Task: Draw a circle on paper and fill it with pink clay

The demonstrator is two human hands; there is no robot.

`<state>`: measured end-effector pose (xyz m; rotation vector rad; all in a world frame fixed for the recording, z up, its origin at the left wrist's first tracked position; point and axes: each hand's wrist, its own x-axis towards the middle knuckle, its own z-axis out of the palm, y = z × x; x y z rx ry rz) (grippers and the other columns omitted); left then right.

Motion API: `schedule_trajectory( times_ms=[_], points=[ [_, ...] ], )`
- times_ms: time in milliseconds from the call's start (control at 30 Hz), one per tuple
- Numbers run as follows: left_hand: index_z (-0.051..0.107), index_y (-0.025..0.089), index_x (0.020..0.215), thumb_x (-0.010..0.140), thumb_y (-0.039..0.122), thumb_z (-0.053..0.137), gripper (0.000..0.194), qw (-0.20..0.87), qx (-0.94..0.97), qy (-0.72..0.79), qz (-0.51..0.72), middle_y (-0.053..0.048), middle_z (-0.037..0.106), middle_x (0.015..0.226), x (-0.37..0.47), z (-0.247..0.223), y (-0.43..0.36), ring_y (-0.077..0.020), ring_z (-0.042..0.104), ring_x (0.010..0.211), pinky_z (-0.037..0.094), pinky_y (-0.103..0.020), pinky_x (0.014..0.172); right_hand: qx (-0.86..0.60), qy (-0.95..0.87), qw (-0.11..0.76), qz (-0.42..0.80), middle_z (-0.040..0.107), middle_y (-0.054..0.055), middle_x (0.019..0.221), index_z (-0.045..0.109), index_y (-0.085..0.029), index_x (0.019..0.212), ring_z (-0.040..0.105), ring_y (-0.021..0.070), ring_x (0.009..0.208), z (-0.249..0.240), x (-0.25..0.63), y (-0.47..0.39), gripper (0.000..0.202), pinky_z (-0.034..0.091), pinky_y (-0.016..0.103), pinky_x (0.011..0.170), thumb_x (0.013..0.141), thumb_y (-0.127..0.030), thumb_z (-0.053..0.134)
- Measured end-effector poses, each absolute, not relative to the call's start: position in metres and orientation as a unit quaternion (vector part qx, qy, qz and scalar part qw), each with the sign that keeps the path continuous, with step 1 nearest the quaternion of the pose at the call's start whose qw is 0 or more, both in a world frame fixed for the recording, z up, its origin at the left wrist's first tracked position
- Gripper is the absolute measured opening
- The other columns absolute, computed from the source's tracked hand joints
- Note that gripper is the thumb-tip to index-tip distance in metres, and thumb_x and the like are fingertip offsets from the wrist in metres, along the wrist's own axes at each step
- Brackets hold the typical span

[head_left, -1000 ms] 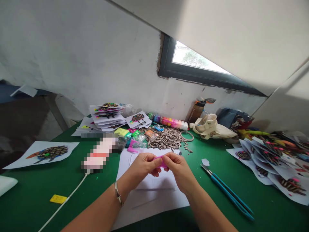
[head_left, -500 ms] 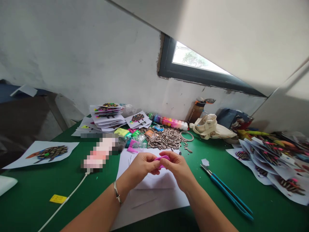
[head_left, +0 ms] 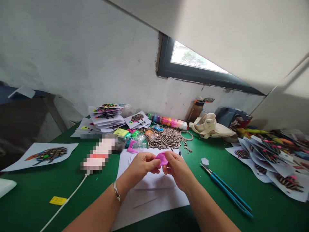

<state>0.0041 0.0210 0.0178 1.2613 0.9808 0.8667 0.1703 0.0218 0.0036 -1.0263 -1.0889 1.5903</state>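
Between my two hands is a flattened piece of pink modelling clay (head_left: 162, 158), held above white paper. My left hand (head_left: 143, 165) pinches its left edge between thumb and fingers. On the other side, my right hand (head_left: 177, 169) grips the clay's right edge with thumb and fingertips. Below lies a white sheet (head_left: 125, 206) with faint pencil lines, partly hidden by my hands. Just beyond them, another bit of pink clay (head_left: 132, 147) rests at the sheet's top edge, beside a pile of striped sunflower seeds (head_left: 166, 137).
Blue-handled tweezers (head_left: 231, 193) lie to the right. Stacks of seed pictures stand at back left (head_left: 108, 117) and right (head_left: 267, 161). A single seed picture (head_left: 48, 154), a white cable (head_left: 65, 203) and a yellow packet (head_left: 58, 200) lie left. Behind are a bottle (head_left: 195, 109) and cloth bag (head_left: 210, 127).
The pink clay has turned so its broad flat face shows more toward me. My right fingers have shifted and spread a little beneath it; my left hand has barely moved.
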Motion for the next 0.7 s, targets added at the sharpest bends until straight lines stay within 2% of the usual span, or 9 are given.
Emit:
schedule_trajectory(
  times_ms=[100, 167, 300, 433, 500, 700],
  points=[
    [0.071, 0.013, 0.081, 0.075, 0.051, 0.07, 0.039, 0.622, 0.549, 0.415, 0.373, -0.006, 0.07, 0.075, 0.0019, 0.0171, 0.0216, -0.0161, 0.064, 0.068, 0.051, -0.029, 0.067, -0.415, -0.474, 0.451, 0.632, 0.057, -0.001, 0.059, 0.062, -0.015, 0.073, 0.045, 0.0073, 0.049, 0.0, 0.1726, 0.0223, 0.035, 0.033, 0.022, 0.049, 0.076, -0.049, 0.07],
    [0.071, 0.013, 0.082, 0.076, 0.055, 0.068, 0.042, 0.636, 0.548, 0.405, 0.362, -0.006, 0.069, 0.077, 0.0011, 0.0173, 0.0215, -0.0166, 0.064, 0.07, 0.05, -0.029, 0.068, -0.42, -0.496, 0.452, 0.611, 0.056, -0.002, 0.056, 0.062, -0.015, 0.07, 0.045, 0.0077, 0.049, -0.001, 0.1734, 0.022, 0.033, 0.032, 0.022, 0.048, 0.075, -0.046, 0.072],
    [0.069, 0.014, 0.079, 0.075, 0.054, 0.07, 0.041, 0.649, 0.535, 0.394, 0.372, -0.004, 0.066, 0.074, 0.0013, 0.0193, 0.021, -0.015, 0.062, 0.069, 0.049, -0.028, 0.069, -0.43, -0.521, 0.436, 0.594, 0.057, -0.002, 0.055, 0.064, -0.015, 0.071, 0.047, 0.0082, 0.048, 0.0011, 0.1725, 0.0208, 0.032, 0.032, 0.022, 0.047, 0.075, -0.046, 0.072],
    [0.065, 0.014, 0.071, 0.074, 0.047, 0.072, 0.035, 0.622, 0.522, 0.412, 0.413, -0.001, 0.061, 0.066, 0.0024, 0.0199, 0.0228, -0.0125, 0.056, 0.062, 0.047, -0.027, 0.065, -0.418, -0.474, 0.416, 0.654, 0.065, 0.001, 0.065, 0.063, -0.015, 0.08, 0.052, 0.0078, 0.047, 0.0036, 0.1722, 0.0212, 0.039, 0.033, 0.021, 0.046, 0.078, -0.054, 0.067],
    [0.064, 0.014, 0.069, 0.074, 0.046, 0.072, 0.034, 0.609, 0.522, 0.419, 0.425, 0.0, 0.06, 0.065, 0.0025, 0.0192, 0.0241, -0.0123, 0.055, 0.061, 0.047, -0.027, 0.064, -0.412, -0.459, 0.406, 0.674, 0.066, 0.002, 0.065, 0.061, -0.015, 0.077, 0.053, 0.0079, 0.045, 0.0037, 0.173, 0.022, 0.042, 0.032, 0.02, 0.045, 0.08, -0.057, 0.063],
    [0.066, 0.013, 0.075, 0.075, 0.045, 0.071, 0.033, 0.598, 0.529, 0.432, 0.42, -0.002, 0.063, 0.071, 0.003, 0.0175, 0.0247, -0.0141, 0.059, 0.064, 0.048, -0.028, 0.064, -0.4, -0.497, 0.425, 0.642, 0.059, -0.002, 0.05, 0.056, -0.015, 0.063, 0.042, 0.0054, 0.04, 0.0052, 0.1745, 0.0204, 0.036, 0.025, 0.02, 0.042, 0.076, -0.045, 0.071]
  ],
)
